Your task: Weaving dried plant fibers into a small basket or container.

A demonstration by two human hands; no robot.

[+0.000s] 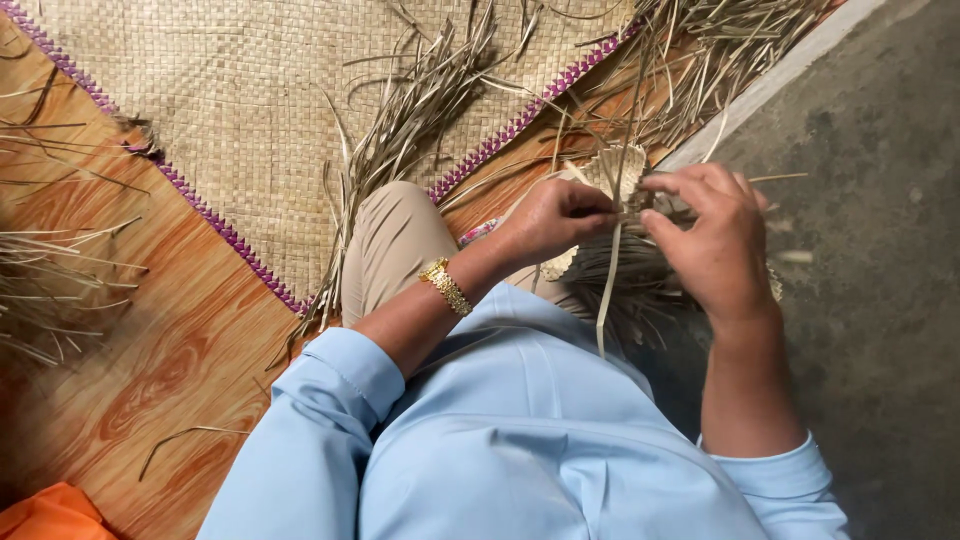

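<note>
A small woven piece of dried palm-leaf strips [618,170] is held in front of me, above my knee. My left hand [552,218] pinches its strips from the left side, a gold bracelet [446,285] on that wrist. My right hand [712,240] grips the same piece from the right, fingers curled onto the strips. One long pale strip [606,290] hangs down from between the hands. Loose strip ends fan out below the hands, partly hidden by them.
A large woven mat with a purple zigzag edge [240,100] lies on the wood-pattern floor [150,350]. Loose dried leaves [420,110] lie over the mat, more at far left [40,290] and top right. Grey concrete [880,250] lies to the right. Orange cloth [50,515] is at bottom left.
</note>
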